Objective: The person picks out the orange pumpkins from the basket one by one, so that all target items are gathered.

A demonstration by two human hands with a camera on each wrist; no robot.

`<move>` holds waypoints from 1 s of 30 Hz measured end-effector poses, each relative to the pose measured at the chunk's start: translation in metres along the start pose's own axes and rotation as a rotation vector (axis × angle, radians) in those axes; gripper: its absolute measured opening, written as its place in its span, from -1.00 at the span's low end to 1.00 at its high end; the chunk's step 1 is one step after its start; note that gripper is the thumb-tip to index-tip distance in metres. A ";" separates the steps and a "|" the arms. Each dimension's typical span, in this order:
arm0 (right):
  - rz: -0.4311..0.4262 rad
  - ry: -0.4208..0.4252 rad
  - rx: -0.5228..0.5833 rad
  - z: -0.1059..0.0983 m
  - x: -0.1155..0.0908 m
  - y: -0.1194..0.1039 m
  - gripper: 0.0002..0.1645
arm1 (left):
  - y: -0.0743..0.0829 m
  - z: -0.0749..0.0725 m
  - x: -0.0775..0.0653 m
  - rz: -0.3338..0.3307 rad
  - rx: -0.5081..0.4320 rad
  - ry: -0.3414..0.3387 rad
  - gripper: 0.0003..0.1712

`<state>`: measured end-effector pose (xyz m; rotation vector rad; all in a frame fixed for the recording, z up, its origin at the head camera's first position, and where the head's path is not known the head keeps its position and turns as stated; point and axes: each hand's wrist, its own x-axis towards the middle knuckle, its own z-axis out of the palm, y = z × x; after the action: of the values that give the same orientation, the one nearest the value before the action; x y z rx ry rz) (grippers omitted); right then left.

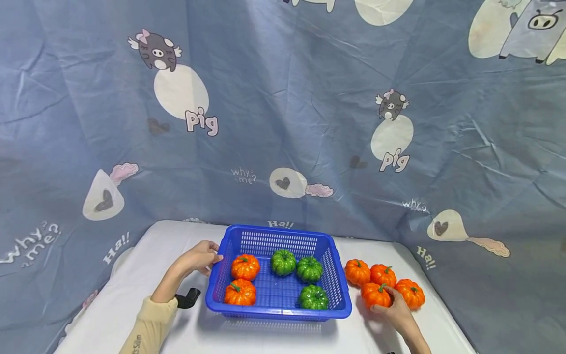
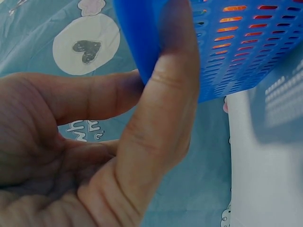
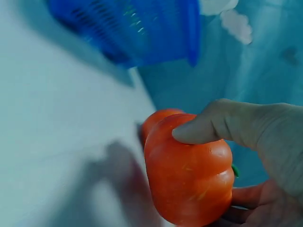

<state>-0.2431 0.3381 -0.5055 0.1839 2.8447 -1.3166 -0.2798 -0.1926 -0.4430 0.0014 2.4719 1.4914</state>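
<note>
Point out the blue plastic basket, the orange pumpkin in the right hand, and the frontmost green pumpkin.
Blue plastic basket (image 1: 278,310): head view, front rim.
Held orange pumpkin (image 3: 187,175): right wrist view, ribbed side.
Frontmost green pumpkin (image 1: 314,297): head view, upper surface.

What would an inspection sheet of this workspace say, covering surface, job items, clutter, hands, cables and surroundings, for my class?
Surface: white-covered tabletop.
Job's things: blue perforated plastic basket containing two orange pumpkins on its left side and three green pumpkins; four more orange pumpkins right of the basket, including the held pumpkin.
Clutter: nothing seen, apart from a black item by the left wrist, too unclear to identify.
Left hand: pinches the basket's left rim.
Right hand: grips one orange pumpkin; whether it is off the table, cannot tell.
Cables: nothing seen.
Surroundings: creased blue-grey fabric backdrop printed with cartoon pigs and lettering.
</note>
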 end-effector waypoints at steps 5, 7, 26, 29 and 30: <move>-0.015 0.036 -0.006 0.009 0.008 0.011 -0.01 | 0.000 0.000 -0.002 -0.001 -0.002 0.000 -0.63; -0.021 0.046 -0.005 0.011 0.009 0.012 0.00 | 0.000 0.000 -0.002 -0.002 -0.005 0.002 -0.63; -0.031 0.035 0.039 -0.004 0.001 -0.017 0.13 | -0.001 0.000 0.000 -0.001 -0.010 0.003 -0.64; -0.063 0.045 0.077 -0.009 -0.001 -0.036 0.11 | -0.001 0.000 0.000 0.002 -0.011 0.000 -0.66; -0.081 0.048 0.091 -0.011 -0.001 -0.043 0.11 | -0.001 0.000 0.000 0.006 -0.008 -0.002 -0.66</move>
<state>-0.2459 0.3185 -0.4653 0.1021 2.8623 -1.4780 -0.2796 -0.1928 -0.4436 0.0080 2.4662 1.5034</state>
